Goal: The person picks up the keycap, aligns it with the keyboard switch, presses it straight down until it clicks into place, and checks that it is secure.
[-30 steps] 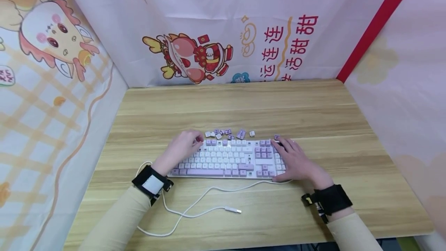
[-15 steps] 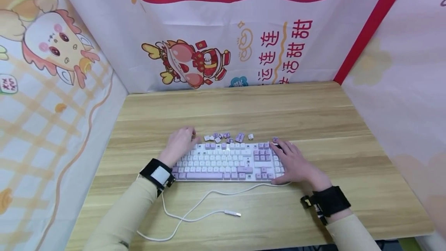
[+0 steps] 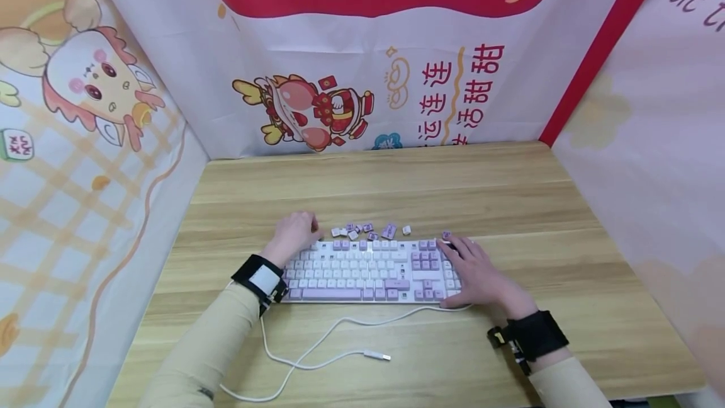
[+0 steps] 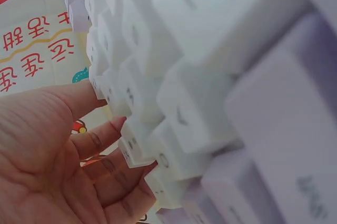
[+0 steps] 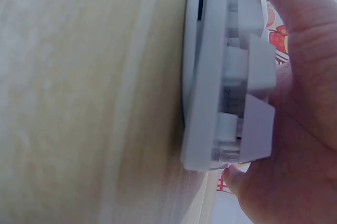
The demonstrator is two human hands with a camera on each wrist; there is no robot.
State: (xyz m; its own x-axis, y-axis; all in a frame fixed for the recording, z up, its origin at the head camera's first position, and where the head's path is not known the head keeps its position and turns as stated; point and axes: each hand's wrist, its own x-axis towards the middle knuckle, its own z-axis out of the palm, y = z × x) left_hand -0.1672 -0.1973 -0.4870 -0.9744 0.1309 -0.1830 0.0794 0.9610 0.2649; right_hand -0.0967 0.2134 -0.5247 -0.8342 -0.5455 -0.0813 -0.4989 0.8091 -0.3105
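Observation:
A white and lilac keyboard [image 3: 331, 294] lies on the wooden table, with bare switch spots among its keycaps. At its back left corner is my left hand [image 3: 294, 235], fingers bent by the top row. In the left wrist view, the thumb and fingertips of that hand [image 4: 58, 150] reach behind the white keys; I cannot tell whether they pinch a keycap. My right hand [image 3: 478, 272] grips the keyboard's right end, thumb at the front edge and fingers towards the back. The right wrist view has this hand [image 5: 305, 103] over the side of the keyboard [image 5: 205, 87].
Several loose white and purple keycaps [image 3: 388, 232] lie behind the keyboard, with one purple keycap [image 3: 446, 235] near the right fingers. A white cable [image 3: 294, 364] loops in front, ending in a USB plug [image 3: 376, 356]. Printed cloth walls [image 3: 340, 36] surround the table.
My left hand has shifted left along the top row to the keyboard's corner. The right hand keeps its place on the right end. The head view has tilted slightly up.

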